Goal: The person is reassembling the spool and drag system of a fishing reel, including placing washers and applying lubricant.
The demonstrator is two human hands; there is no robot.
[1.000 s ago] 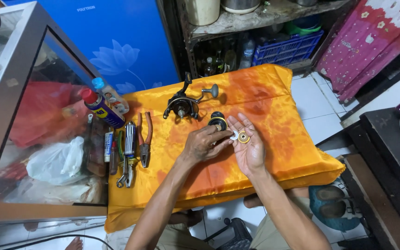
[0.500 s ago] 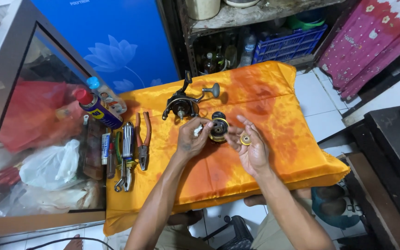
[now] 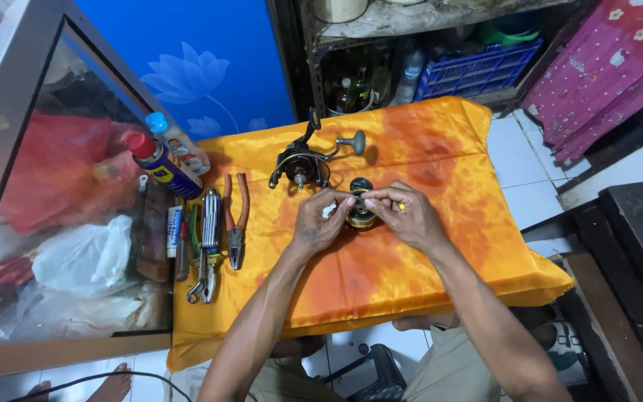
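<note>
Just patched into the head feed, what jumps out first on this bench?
The bright orange cloth covering the work surface dominates the view. At its middle, the left hand and right hand meet over a small black and gold spool, with a dark fishing reel body lying just behind them. Along the cloth's left edge sit pliers and a spray can with a red cap.

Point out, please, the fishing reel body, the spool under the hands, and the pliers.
fishing reel body point(image 3: 303, 167), head view, on its dark housing.
spool point(image 3: 360, 216), head view, on its gold and black side between the fingers.
pliers point(image 3: 236, 216), head view, on the orange handles above the pivot.
</note>
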